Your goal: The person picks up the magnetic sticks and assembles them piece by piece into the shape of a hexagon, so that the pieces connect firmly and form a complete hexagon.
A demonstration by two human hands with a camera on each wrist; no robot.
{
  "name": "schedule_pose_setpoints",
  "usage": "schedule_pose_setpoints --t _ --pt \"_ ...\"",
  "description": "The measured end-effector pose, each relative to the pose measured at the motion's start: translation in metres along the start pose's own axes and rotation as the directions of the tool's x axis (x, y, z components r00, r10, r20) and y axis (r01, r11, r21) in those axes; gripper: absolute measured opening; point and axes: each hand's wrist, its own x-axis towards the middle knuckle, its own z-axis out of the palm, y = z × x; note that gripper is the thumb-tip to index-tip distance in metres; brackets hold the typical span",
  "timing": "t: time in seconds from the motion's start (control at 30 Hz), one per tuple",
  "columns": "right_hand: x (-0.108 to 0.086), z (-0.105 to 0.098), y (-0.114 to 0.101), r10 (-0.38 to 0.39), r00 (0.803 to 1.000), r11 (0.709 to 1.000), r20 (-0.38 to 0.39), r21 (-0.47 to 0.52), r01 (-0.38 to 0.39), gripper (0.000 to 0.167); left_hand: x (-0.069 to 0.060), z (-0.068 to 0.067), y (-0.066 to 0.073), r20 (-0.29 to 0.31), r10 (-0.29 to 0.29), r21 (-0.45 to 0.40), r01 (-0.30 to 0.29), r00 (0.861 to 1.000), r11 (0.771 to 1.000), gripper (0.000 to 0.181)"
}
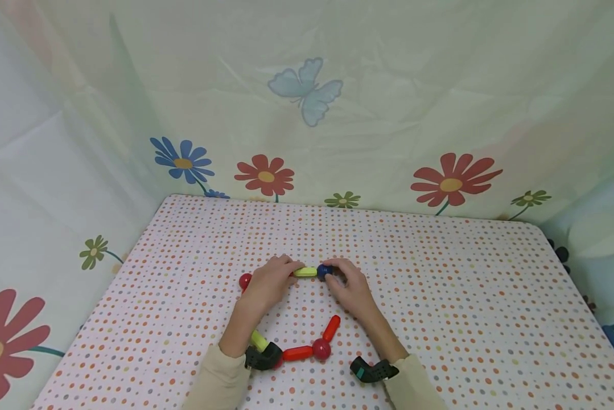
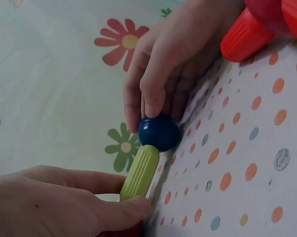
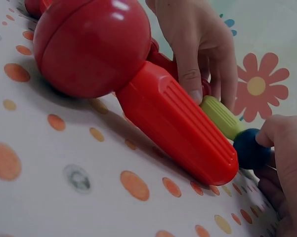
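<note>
My left hand (image 1: pixel 271 282) pinches a yellow-green ribbed rod (image 1: pixel 305 272) between thumb and fingers, near the rod's left end. At its other end the rod meets a dark blue ball (image 1: pixel 324 271), which my right hand (image 1: pixel 354 287) grips with thumb and fingertips. In the left wrist view the rod (image 2: pixel 141 173) touches the blue ball (image 2: pixel 159 132). Partly behind my left hand is a red ball (image 1: pixel 244 281). Closer to me, a red ball (image 1: pixel 321 349) joins a red rod (image 1: pixel 297 353) to a second red rod (image 1: pixel 331 328), whose far end is free.
Another yellow-green rod (image 1: pixel 259 340) lies partly under my left forearm, next to the black wrist camera (image 1: pixel 263 357). The dotted tabletop (image 1: pixel 440 285) stretches to both sides. A flowered curtain (image 1: pixel 368 142) hangs behind its far edge.
</note>
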Motion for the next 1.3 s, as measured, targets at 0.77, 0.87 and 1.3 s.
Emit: schedule_pose_setpoints --t 0.77,0.87,1.3 --pt "-0.037 0.003 -0.023 0.052 0.996 0.995 -0.068 -0.081 -0.058 0.023 -0.001 -0.002 -0.014 -0.015 -0.087 0.012 0.088 0.996 0.996 0.033" --pt "-0.05 0.003 -0.027 -0.069 0.996 0.993 -0.061 -0.105 0.062 0.021 -0.001 -0.004 -0.016 -0.025 -0.089 0.041 0.09 0.996 0.995 0.034" --pt "-0.055 0.002 -0.022 -0.654 0.729 0.727 0.202 -0.098 0.679 0.013 -0.002 -0.006 -0.017 -0.001 -0.099 0.051 0.099 0.995 0.994 0.035"
